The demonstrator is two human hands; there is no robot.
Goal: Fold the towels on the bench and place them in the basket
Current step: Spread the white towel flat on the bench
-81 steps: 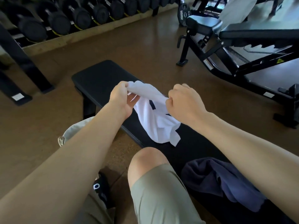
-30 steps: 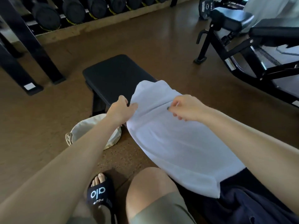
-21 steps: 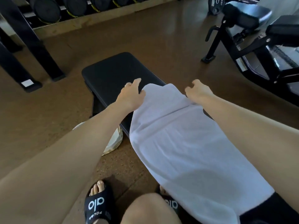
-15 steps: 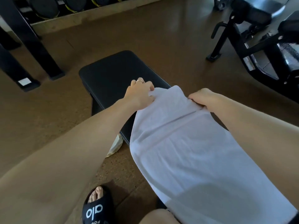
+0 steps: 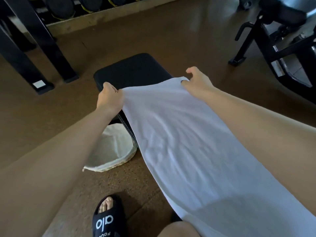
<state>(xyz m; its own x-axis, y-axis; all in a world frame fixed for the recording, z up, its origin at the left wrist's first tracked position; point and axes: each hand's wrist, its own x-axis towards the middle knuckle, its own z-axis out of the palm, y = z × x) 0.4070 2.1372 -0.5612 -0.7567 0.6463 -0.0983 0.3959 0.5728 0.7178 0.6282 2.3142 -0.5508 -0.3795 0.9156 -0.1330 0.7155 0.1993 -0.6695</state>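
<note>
Bench (image 5: 133, 69) towel (image 5: 188, 142) corners in fingers (image 5: 118, 91).

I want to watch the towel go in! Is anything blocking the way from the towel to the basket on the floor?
Nothing visible blocks it. The white towel lies spread along the bench, and the basket sits on the floor just left of it, partly hidden behind the left arm.

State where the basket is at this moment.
In the head view the basket sits on the floor left of the bench, partly hidden under the left forearm, beside the spread white towel.
</note>
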